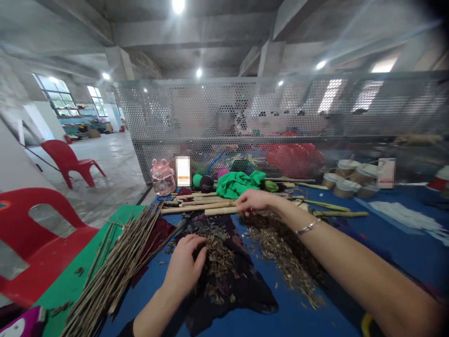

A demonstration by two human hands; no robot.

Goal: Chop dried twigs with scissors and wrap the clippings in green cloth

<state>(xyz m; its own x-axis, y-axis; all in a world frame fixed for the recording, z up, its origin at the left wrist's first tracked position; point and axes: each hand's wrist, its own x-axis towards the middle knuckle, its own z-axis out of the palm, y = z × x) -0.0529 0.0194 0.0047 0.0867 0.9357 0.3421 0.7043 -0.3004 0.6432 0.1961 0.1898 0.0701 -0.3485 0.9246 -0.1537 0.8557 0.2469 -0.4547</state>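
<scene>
left hand (185, 258): fingers parted, by dried bits (220, 255) on cloth (250, 291) | right hand (257, 200): fingers curled, grip unclear

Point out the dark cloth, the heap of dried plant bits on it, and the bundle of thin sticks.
Dark cloth (249, 291): head view, bare lower part.
Dried plant bits (220, 255): head view, middle of the heap.
Bundle of thin sticks (117, 262): head view, mid-length.
</scene>
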